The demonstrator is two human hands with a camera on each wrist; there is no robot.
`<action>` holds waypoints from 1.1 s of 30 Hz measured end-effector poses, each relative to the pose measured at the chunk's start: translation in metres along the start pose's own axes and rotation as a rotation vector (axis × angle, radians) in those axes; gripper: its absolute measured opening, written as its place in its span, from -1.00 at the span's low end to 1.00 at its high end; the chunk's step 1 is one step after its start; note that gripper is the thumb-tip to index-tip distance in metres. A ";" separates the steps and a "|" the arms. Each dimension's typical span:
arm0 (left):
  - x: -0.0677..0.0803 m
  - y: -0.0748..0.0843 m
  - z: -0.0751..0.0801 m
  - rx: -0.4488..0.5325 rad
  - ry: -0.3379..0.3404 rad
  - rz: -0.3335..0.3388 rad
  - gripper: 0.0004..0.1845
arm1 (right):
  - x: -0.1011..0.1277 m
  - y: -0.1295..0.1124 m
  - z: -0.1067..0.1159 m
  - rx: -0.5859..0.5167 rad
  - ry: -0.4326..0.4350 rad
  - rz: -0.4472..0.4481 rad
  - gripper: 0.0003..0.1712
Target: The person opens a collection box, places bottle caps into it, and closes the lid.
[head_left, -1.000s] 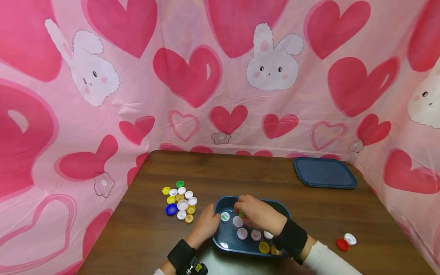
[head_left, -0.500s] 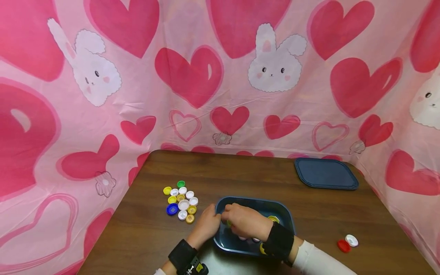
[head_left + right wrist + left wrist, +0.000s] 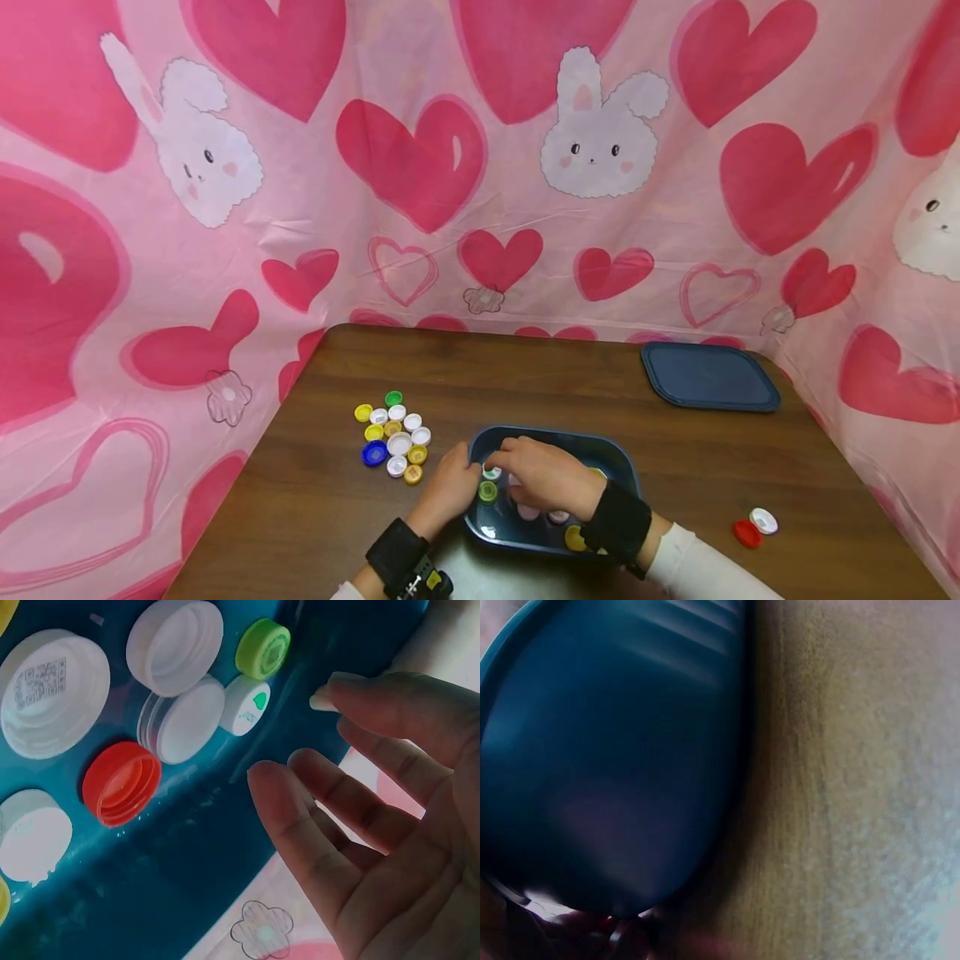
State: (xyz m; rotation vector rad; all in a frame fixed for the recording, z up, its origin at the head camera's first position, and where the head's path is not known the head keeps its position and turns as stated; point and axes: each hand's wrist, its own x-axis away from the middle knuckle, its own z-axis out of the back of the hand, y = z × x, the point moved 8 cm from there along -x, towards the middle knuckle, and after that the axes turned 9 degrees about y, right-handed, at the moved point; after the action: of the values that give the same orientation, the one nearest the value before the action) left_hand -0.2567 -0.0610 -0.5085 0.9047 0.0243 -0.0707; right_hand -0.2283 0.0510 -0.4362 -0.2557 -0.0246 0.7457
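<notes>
A blue container point(image 3: 624, 468) sits near the table's front edge with several bottle caps inside. My left hand point(image 3: 452, 487) grips its left rim; the left wrist view shows only the container's outer wall point(image 3: 607, 750) and the wood beside it. My right hand point(image 3: 501, 463) reaches into the container's left part with straight, spread fingers point(image 3: 352, 690) and holds nothing. Just off its fingertips lie a green cap point(image 3: 488, 492) point(image 3: 262, 648), a white cap with a green heart point(image 3: 245, 705), other white caps and a red cap point(image 3: 121, 782).
A cluster of yellow, white, green and blue caps point(image 3: 393, 437) lies on the table left of the container. A blue lid point(image 3: 708, 377) rests at the back right. A red cap point(image 3: 747, 533) and a white cap point(image 3: 763, 521) lie at the front right. Pink heart cloth walls three sides.
My right hand moved left across the container with a green cap pinched, then let it go; the cap now lies at the container's left end. The left hand stayed on the rim.
</notes>
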 end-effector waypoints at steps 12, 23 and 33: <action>0.000 -0.005 -0.003 0.006 -0.002 0.050 -0.61 | 0.016 0.018 0.015 -0.060 0.055 -0.074 -0.52; 0.000 -0.005 -0.003 0.029 -0.002 0.085 -0.57 | 0.068 0.063 0.048 -0.077 0.180 -0.212 -0.38; 0.001 -0.007 -0.005 0.031 -0.017 0.124 -0.55 | 0.169 0.153 0.065 -0.041 0.313 -0.428 -0.34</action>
State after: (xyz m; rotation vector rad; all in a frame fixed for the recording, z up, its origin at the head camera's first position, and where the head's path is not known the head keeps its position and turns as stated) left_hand -0.2565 -0.0617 -0.5166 0.9346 -0.0490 0.0362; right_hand -0.2134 0.2865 -0.4213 -0.3891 0.1968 0.2741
